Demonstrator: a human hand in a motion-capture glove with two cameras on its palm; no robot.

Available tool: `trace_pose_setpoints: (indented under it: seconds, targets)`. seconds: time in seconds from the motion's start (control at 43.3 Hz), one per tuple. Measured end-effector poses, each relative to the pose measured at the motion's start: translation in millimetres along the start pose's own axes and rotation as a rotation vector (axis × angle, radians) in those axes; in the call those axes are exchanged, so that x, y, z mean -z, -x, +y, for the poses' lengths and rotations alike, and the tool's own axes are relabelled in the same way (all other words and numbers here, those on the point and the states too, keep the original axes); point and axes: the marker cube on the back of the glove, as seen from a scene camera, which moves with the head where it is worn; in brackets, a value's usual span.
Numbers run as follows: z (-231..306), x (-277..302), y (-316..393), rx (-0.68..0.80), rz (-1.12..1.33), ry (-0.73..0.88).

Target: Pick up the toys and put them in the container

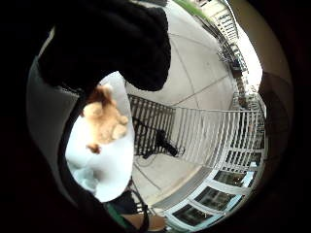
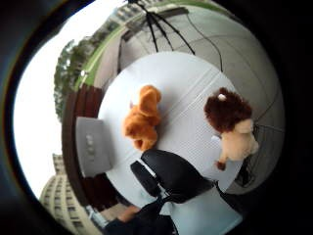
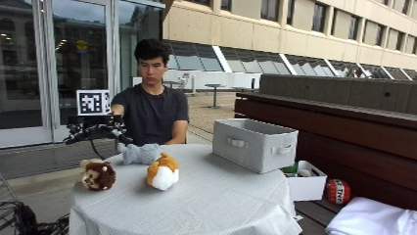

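Outside view: a person sits behind a round table draped in a pale striped cloth (image 3: pixel 215 196). The gloved right hand (image 3: pixel 104 131) is raised above the table's edge, over the toys and touching none of them; whether its fingers are spread or curled cannot be told here. Three toys lie on the cloth: a brown-maned lion plush (image 3: pixel 98 175) nearest the table edge, an orange-and-white plush (image 3: pixel 163 172) just beside it toward the middle, and a grey plush (image 3: pixel 140 153) behind them, close to the person. The grey fabric box with handle slots (image 3: pixel 254 143) stands on the far side of the table, well apart from the toys; its inside is not visible. Below it, on the wooden bench (image 3: pixel 338 147), is a small white open bin (image 3: pixel 306 183) with items in it that cannot be made out.

Thumb-side palm view: black gloved fingers (image 2: pixel 171 174) extend over the cloth, holding nothing. The orange-and-white plush (image 2: pixel 142 120) and the lion plush (image 2: pixel 232 127) lie apart on the table; the grey box (image 2: pixel 93 146) sits at the table's rim.

Little-finger-side palm view: the lion plush (image 1: pixel 104 119) lies on the cloth, beside the glove's dark edge.
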Motion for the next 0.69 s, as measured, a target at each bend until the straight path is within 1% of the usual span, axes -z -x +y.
trace_pose_setpoints:
  seconds: [0.162,0.392,0.6,0.692]
  targets:
    - [4,-40,-21,-0.004,0.001,0.064]
    - [2,-92,-27,-0.038,0.010,0.145]
    - [3,-119,-30,-0.064,0.029,0.194]
    - [1,-131,-33,-0.092,0.001,0.220]
